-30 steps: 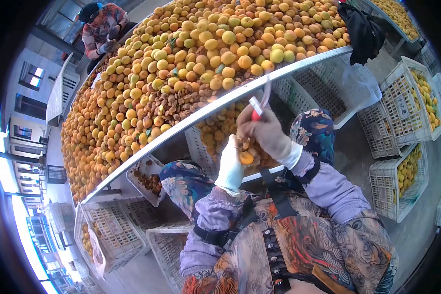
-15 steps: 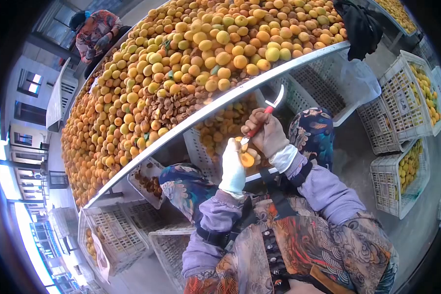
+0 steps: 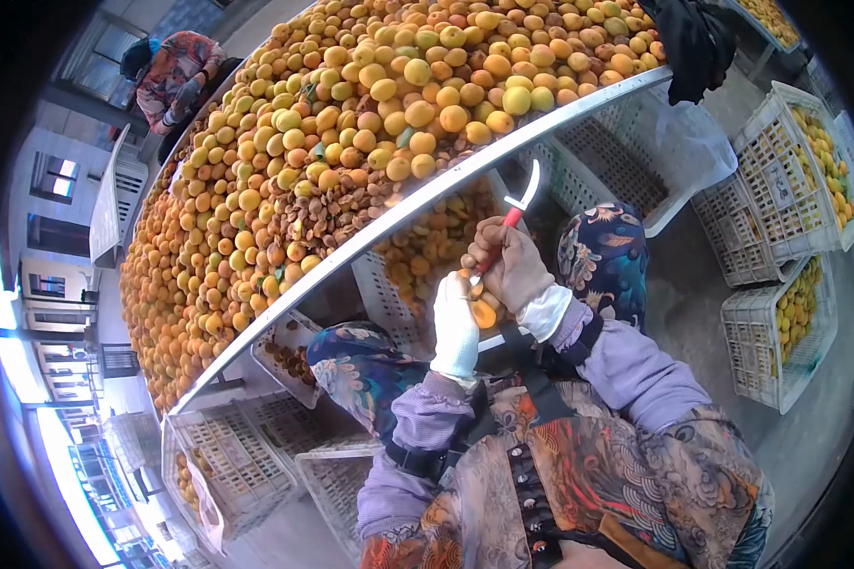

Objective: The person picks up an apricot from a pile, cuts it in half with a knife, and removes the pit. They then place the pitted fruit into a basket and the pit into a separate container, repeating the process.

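Note:
My left hand [image 3: 454, 327], in a white glove, is closed around a cut apricot [image 3: 485, 314] with orange flesh showing. My right hand [image 3: 514, 266], also gloved, grips a red-handled pitting knife [image 3: 512, 217]. Its pale curved blade points up past my fist, while the lower tip meets the fruit between my hands. Both hands are close together above a white crate [image 3: 381, 296] holding apricot pieces [image 3: 425, 248]. Fingers hide part of the apricot and the handle's middle.
Whole apricots [image 3: 256, 171] cover a large metal-edged table [image 3: 446, 178] ahead, with a heap of brown pits [image 3: 327, 211] near its edge. Stacked crates [image 3: 764, 204] stand right, more crates [image 3: 232, 446] left. Another person [image 3: 176, 81] works at the far left.
The knife has turned slightly more upright and its lower tip sits closer to my left fingers. The apricot is tilted differently. The other person bends lower. My view has shifted slightly.

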{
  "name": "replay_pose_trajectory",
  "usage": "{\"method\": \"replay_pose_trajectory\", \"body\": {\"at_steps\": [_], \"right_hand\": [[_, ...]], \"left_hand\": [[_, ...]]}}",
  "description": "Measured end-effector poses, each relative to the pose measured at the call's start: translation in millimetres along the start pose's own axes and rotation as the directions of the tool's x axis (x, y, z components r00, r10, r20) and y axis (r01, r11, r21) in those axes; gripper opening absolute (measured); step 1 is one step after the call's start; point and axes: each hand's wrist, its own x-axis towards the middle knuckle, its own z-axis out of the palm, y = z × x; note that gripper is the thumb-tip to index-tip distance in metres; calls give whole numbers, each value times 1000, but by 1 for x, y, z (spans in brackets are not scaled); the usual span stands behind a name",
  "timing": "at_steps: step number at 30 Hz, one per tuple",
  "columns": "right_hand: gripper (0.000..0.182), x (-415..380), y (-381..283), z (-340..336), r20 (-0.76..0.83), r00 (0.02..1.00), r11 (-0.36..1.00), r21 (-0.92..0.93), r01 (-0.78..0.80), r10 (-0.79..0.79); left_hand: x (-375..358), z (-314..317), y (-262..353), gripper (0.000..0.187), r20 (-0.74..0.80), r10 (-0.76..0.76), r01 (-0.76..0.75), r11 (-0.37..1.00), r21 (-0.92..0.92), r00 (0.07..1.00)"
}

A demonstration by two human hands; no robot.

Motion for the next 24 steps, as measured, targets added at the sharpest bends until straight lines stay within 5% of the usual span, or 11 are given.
{"method": "replay_pose_trajectory", "body": {"at_steps": [4,6,10,13,15,19,21,24], "right_hand": [[3,5,2,-8,83,996,997,75,-35,29],[3,4,2,-3,-24,997,992,102,-70,73],[2,7,1,-2,-14,985,948,275,-159,170],[3,11,-1,14,-26,998,989,134,-55,59],[6,15,-1,31,61,996,994,-90,64,-59],[8,27,-8,67,260,956,945,-258,203,-134],[12,29,-19,91,348,890,828,-371,420,-296],[11,44,-21,84,247,929,887,-309,344,-274]], "left_hand": [[2,2,-4,33,-36,-59,51,980,-194,998],[4,-2,1,39,52,-94,104,957,-271,994],[-3,15,22,41,46,-13,27,943,-331,999],[6,13,38,40,112,-81,123,884,-452,990],[15,12,54,39,196,-114,205,816,-540,974],[36,-7,86,35,189,-151,230,820,-525,970],[59,-19,112,26,139,-79,146,802,-579,987],[95,-42,138,27,-36,-111,68,799,-597,993]]}}
